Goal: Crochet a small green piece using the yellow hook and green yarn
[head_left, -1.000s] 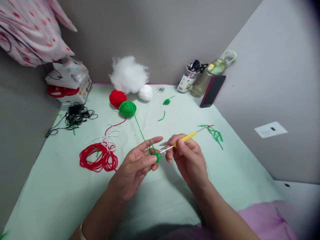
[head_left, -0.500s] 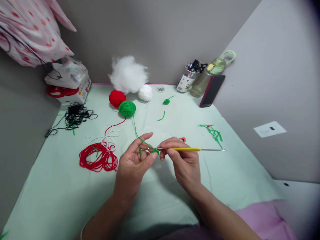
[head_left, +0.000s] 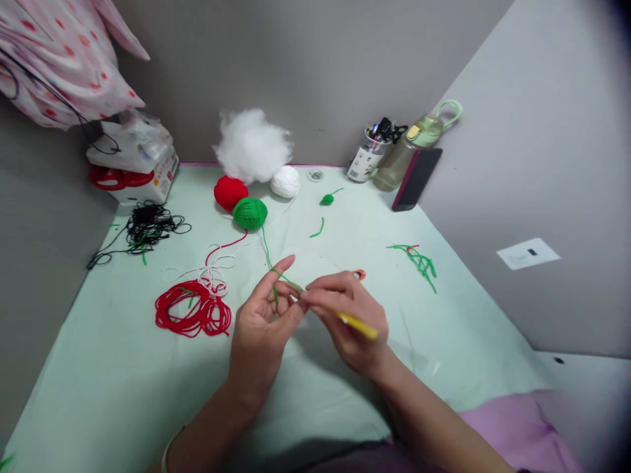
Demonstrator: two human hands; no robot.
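My right hand [head_left: 352, 318] is closed round the yellow handle of a crochet hook [head_left: 359, 325], whose far end is blurred by motion. In my left hand [head_left: 263, 325], thumb and fingers pinch a small piece of green crochet, now mostly hidden by the fingertips. Green yarn [head_left: 286, 279] crosses my raised left index finger and runs back to a green yarn ball [head_left: 250, 214]. A short green tail hangs by the left fingers. Both hands meet at the work above the table, and the hook's tip is hidden there.
Behind the green ball lie a red ball [head_left: 231, 193], a white ball [head_left: 284, 182] and white stuffing [head_left: 254, 146]. Red yarn loops [head_left: 167, 305] and a black tangle [head_left: 152, 226] lie left. Green scraps [head_left: 419, 259], a phone [head_left: 417, 179], bottle [head_left: 407, 154] and pen cup [head_left: 366, 157] are right.
My right hand has tilted the hook, so its handle end now points down to the right instead of level. The green piece is more covered by my fingers. My left hand stays nearly in place.
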